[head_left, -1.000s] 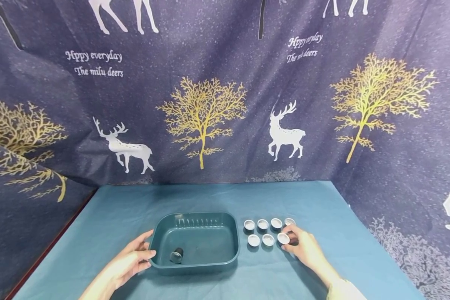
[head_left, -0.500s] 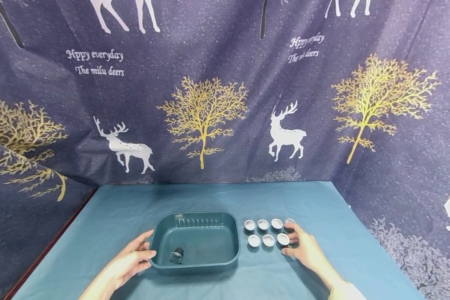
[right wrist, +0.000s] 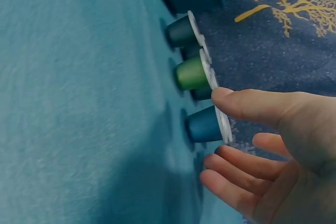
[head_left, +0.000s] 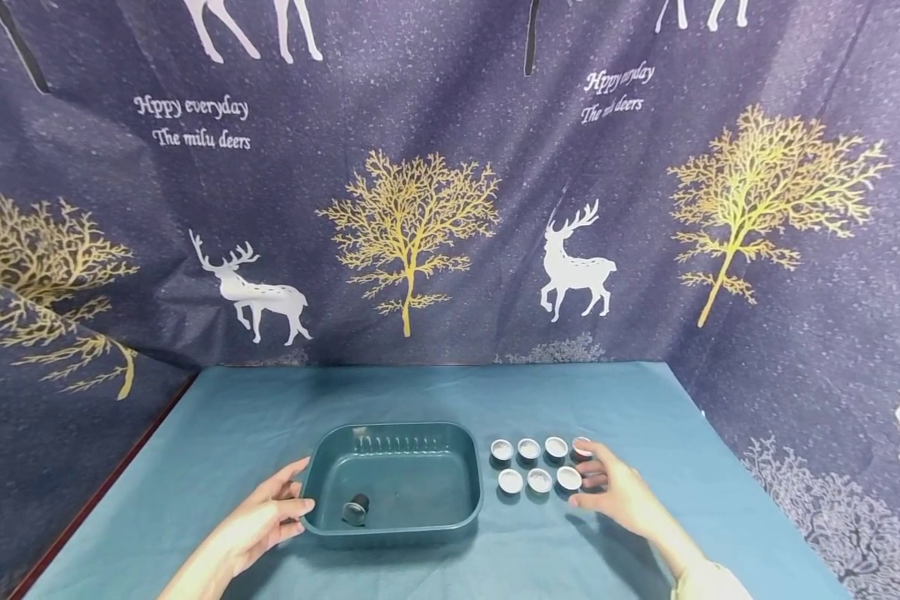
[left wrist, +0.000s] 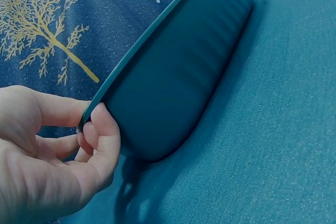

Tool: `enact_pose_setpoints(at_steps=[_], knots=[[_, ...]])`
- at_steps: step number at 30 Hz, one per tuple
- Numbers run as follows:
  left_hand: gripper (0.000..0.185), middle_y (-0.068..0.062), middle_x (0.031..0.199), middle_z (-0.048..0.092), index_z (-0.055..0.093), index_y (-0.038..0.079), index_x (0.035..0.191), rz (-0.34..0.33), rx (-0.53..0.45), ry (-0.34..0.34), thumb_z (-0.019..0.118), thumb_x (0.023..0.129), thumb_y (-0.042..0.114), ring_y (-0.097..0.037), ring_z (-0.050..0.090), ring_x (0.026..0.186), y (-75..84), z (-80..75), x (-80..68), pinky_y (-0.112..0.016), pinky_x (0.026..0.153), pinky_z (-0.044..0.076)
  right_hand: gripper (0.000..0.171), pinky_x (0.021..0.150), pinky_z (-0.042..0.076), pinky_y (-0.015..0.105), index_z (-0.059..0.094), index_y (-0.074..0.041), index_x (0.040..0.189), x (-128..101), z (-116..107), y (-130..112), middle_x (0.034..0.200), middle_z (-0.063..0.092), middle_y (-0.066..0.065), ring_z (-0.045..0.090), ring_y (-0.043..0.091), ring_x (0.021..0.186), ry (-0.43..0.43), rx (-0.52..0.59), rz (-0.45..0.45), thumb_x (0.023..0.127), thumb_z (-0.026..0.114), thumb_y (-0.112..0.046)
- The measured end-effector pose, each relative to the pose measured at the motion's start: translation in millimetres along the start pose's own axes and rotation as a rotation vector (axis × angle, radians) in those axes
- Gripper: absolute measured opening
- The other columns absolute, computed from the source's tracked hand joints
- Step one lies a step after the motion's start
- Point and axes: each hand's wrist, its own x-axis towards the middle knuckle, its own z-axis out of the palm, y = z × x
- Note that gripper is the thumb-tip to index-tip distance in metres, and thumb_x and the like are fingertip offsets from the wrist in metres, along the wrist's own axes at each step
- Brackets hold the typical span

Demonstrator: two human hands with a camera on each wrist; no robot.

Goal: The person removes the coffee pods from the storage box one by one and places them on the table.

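Observation:
A dark teal plastic tray (head_left: 467,492) sits on the teal cloth, with one dark capsule (head_left: 356,510) lying on its side inside. My left hand (head_left: 288,506) holds the tray's left rim, thumb (left wrist: 55,111) on top and curled fingers (left wrist: 102,135) against the outer wall (left wrist: 178,72). Right of the tray stand two rows of foil-topped capsules (head_left: 538,479). My right hand (head_left: 596,483) rests beside their right end with relaxed fingers. Its thumb (right wrist: 236,100) touches the foil edge of a blue capsule (right wrist: 203,124), next to a green one (right wrist: 190,73).
A dark blue curtain printed with deer and gold trees (head_left: 408,233) closes in the table at the back and on both sides. The table's left edge (head_left: 97,496) shows as a dark red strip. Teal cloth (head_left: 435,396) stretches behind the tray.
My right hand has slid slightly right along the capsule rows and its fingers have spread. The left hand, the tray and the capsules have stayed put.

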Motion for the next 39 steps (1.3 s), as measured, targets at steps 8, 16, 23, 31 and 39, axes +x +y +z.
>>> enact_pose_setpoints(at_steps=[8, 16, 23, 31, 39], knots=[[0.085, 0.001, 0.099, 0.036, 0.002, 0.003, 0.158, 0.004, -0.007, 0.011, 0.059, 0.096, 0.011, -0.009, 0.049, 0.081, -0.5, 0.5, -0.7, -0.027, 0.077, 0.051, 0.077, 0.083, 0.058, 0.041, 0.047, -0.007, 0.140, 6, -8, -12, 0.117, 0.068, 0.021, 0.068, 0.033, 0.102, 0.065, -0.019, -0.019, 0.074, 0.085, -0.019], [0.085, 0.002, 0.096, 0.036, 0.001, 0.004, 0.158, -0.008, -0.034, -0.001, 0.059, 0.097, 0.010, -0.009, 0.047, 0.079, -0.4, -1.1, -1.4, -0.026, 0.076, 0.050, 0.074, 0.083, 0.058, 0.038, 0.046, -0.007, 0.142, 14, -13, -29, 0.121, 0.067, 0.023, 0.068, 0.035, 0.105, 0.070, 0.008, -0.052, 0.079, 0.082, -0.022], [0.085, 0.001, 0.097, 0.035, 0.002, 0.003, 0.158, 0.001, -0.024, 0.004, 0.060, 0.096, 0.010, -0.010, 0.048, 0.080, -0.2, 0.0, -1.5, -0.026, 0.076, 0.051, 0.071, 0.089, 0.056, 0.045, 0.048, -0.008, 0.141, 26, -13, -46, 0.120, 0.067, 0.019, 0.066, 0.037, 0.109, 0.051, 0.050, -0.095, 0.080, 0.082, -0.024], [0.085, 0.003, 0.095, 0.037, 0.001, 0.002, 0.158, 0.009, -0.022, -0.005, 0.059, 0.096, 0.009, -0.010, 0.046, 0.078, 0.3, 0.1, -1.5, -0.027, 0.075, 0.049, 0.064, 0.092, 0.055, 0.046, 0.052, -0.009, 0.138, 42, -10, -67, 0.119, 0.068, 0.016, 0.067, 0.034, 0.110, 0.009, 0.033, -0.143, 0.083, 0.080, -0.023], [0.085, 0.003, 0.095, 0.036, 0.001, 0.002, 0.158, 0.012, -0.018, -0.005, 0.059, 0.096, 0.010, -0.010, 0.046, 0.078, 0.1, 0.1, -1.7, -0.027, 0.076, 0.049, 0.059, 0.095, 0.052, 0.049, 0.054, -0.010, 0.137, 63, -4, -88, 0.120, 0.068, 0.014, 0.067, 0.033, 0.111, -0.058, 0.025, -0.200, 0.085, 0.078, -0.026]])
